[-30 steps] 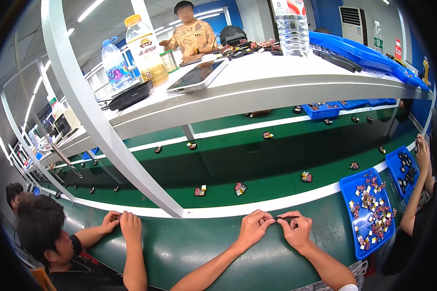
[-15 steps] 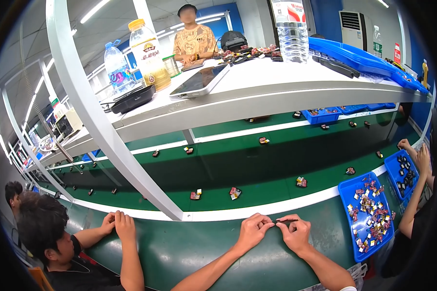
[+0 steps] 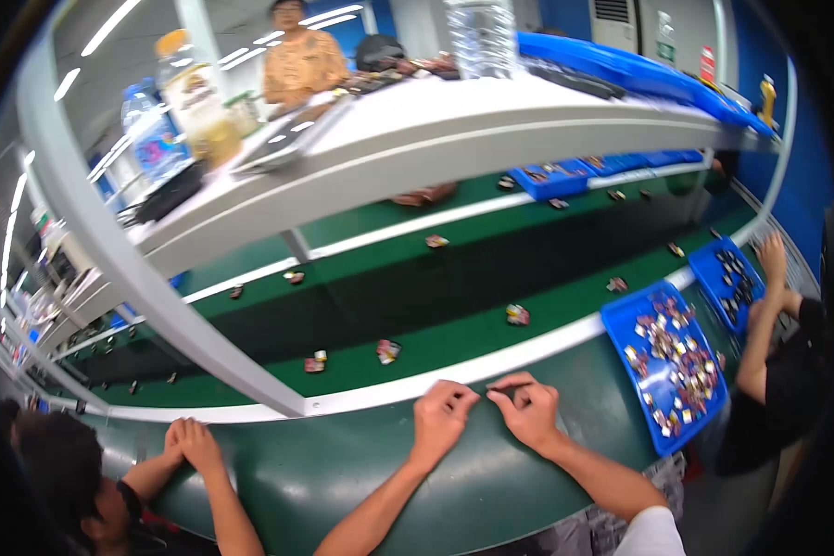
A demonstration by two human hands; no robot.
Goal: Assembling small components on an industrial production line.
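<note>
My left hand is raised just above the green worktop, its thumb and fingers pinched together. Whatever it pinches is too small and blurred to name. A little to its right, my right hand is closed with a thin black object between thumb and forefinger. The fingertips of both hands face each other across a narrow gap. Beyond them, small red, yellow and white parts lie on the green conveyor belt, among them one part and another.
A blue tray of small parts stands to the right, beside another blue tray with black pieces. Workers sit on both sides. A white post and a shelf with bottles and a phone rise over the belt.
The whole view has swung, so the scene sits further left and higher. My hands have drawn slightly apart. The parts on the belt have shifted in the picture.
</note>
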